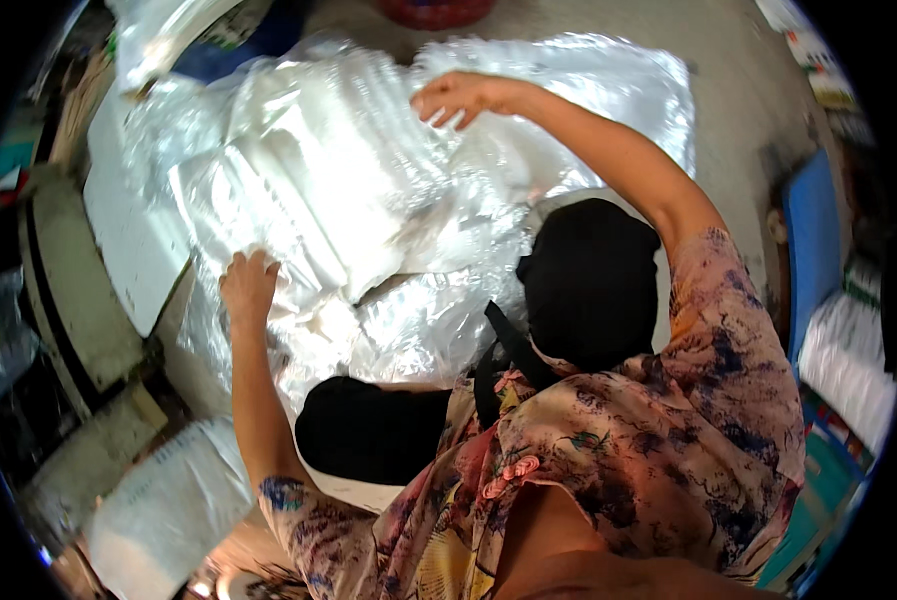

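Note:
A pile of clear plastic bags (pixel 328 170) lies spread in front of me, with flattened, creased layers on top. My left hand (pixel 250 285) is at the near left edge of a clear plastic bag (pixel 258 215); its fingers are apart and bent over the film, and their tips partly blend into the glare. Over the far right part of the pile is my right hand (pixel 458 100), palm down, fingers loosely apart and holding nothing. Whether its fingertips touch the plastic I cannot tell.
My black-covered knees (pixel 593 285) flank the near side of the pile. A white board (pixel 128 210) stands at the left, above a filled whitish sack (pixel 173 510). At the right is a blue panel (pixel 813 250). A red basin (pixel 436 10) shows at the far edge.

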Action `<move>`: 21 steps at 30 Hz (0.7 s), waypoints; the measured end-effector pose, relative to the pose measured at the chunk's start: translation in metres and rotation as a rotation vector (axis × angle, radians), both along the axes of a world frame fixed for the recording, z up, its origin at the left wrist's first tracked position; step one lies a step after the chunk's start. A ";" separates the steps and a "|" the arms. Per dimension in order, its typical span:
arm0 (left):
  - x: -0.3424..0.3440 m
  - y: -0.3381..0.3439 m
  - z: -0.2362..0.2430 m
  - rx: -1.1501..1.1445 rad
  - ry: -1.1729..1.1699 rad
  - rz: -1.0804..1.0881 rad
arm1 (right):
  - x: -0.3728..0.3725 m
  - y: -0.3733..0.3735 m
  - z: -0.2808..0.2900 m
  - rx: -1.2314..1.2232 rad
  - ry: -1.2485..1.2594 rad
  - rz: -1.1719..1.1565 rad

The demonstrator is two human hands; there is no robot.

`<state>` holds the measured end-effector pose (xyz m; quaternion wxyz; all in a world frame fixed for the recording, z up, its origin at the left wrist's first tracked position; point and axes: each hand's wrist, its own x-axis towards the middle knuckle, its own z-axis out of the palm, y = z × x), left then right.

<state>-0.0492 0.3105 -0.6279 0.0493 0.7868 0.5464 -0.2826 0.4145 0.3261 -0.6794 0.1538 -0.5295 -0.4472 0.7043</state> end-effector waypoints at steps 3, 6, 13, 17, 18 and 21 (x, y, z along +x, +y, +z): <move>0.016 0.002 -0.004 -0.010 0.107 -0.101 | 0.068 -0.025 0.006 0.255 -0.060 -0.383; 0.087 0.015 0.010 0.048 -0.171 -0.081 | 0.154 -0.091 -0.021 0.157 -0.396 -0.627; 0.240 -0.022 0.005 -0.268 -1.079 -0.013 | 0.118 -0.203 -0.081 0.006 -0.330 -0.690; 0.282 -0.057 -0.043 -0.567 -1.102 0.473 | 0.089 -0.175 -0.107 -0.023 -0.379 -0.750; 0.291 -0.065 -0.054 -0.654 -1.134 0.691 | 0.086 -0.171 -0.102 -0.139 -0.332 -0.753; 0.301 -0.076 -0.059 -0.737 -1.139 0.815 | 0.084 -0.163 -0.071 -0.263 -0.066 -0.603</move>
